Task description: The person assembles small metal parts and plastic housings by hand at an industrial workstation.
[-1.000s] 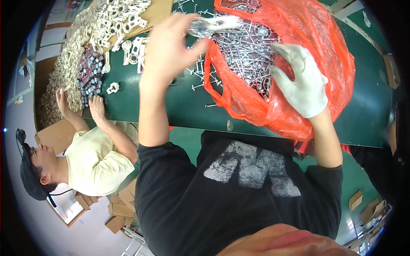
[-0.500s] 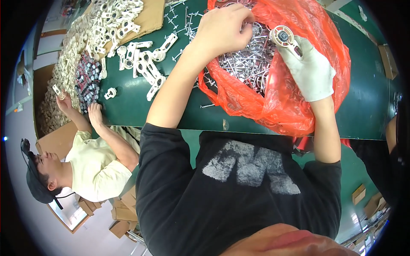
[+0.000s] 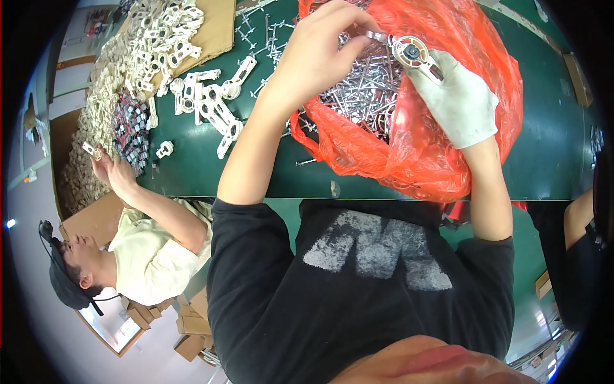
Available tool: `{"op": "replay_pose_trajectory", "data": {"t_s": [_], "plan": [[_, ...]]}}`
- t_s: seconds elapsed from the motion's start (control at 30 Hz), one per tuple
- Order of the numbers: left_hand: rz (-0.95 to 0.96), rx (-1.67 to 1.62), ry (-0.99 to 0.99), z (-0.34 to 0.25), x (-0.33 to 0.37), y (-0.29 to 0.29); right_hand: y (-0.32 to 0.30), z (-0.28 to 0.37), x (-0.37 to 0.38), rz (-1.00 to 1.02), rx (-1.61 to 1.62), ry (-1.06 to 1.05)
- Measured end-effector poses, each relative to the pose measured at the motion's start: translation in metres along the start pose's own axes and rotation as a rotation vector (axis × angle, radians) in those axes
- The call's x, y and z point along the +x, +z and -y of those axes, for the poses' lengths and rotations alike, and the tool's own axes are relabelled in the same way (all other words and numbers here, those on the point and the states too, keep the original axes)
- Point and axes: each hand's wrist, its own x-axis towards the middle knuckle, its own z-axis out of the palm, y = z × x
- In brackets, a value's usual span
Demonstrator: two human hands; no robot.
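Over orange bag (image 3: 416,160) of metal pins (image 3: 364,89) on green table (image 3: 550,153): bare left hand (image 3: 320,54) pinches one pin at round white wheel part (image 3: 409,51), gripped by gloved right hand (image 3: 457,96). Advice: steady wheel, align pin squarely before pressing.

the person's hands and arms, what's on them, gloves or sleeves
The left hand is bare, with no glove. The right hand wears a white knitted fabric glove that ends at the wrist. Both forearms are uncovered; short black T-shirt sleeves stop above the elbows. No watch or band shows.
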Motion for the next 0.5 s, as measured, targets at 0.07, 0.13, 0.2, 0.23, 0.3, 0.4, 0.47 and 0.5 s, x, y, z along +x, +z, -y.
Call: {"op": "replay_pose_trajectory", "data": {"t_s": [0.07, 0.13, 0.2, 0.23, 0.3, 0.4, 0.47, 0.5], "plan": [[-0.139, -0.1, 0.052, -0.03, 0.003, -0.006, 0.002, 0.0, -0.001, 0.001, 0.0, -0.017], [-0.142, -0.122, 0.149, -0.024, -0.006, 0.004, 0.003, 0.001, -0.003, 0.003, -0.002, -0.051], [-0.105, -0.126, 0.133, -0.029, -0.016, 0.014, 0.005, 0.001, -0.006, -0.05, -0.009, -0.204], [-0.099, -0.148, 0.131, -0.028, -0.02, 0.02, 0.007, 0.0, -0.007, -0.048, -0.01, -0.203], [-0.083, -0.177, 0.111, -0.024, -0.025, 0.025, 0.012, -0.003, -0.008, -0.123, -0.014, -0.304], [-0.067, -0.145, 0.12, -0.023, -0.03, 0.024, 0.013, -0.001, -0.006, -0.082, -0.027, -0.284], [-0.084, -0.143, 0.134, -0.02, -0.032, 0.027, 0.014, 0.0, -0.006, -0.076, -0.036, -0.292], [-0.103, -0.134, 0.15, -0.02, -0.033, 0.027, 0.014, 0.0, -0.007, -0.075, -0.041, -0.305]]}}
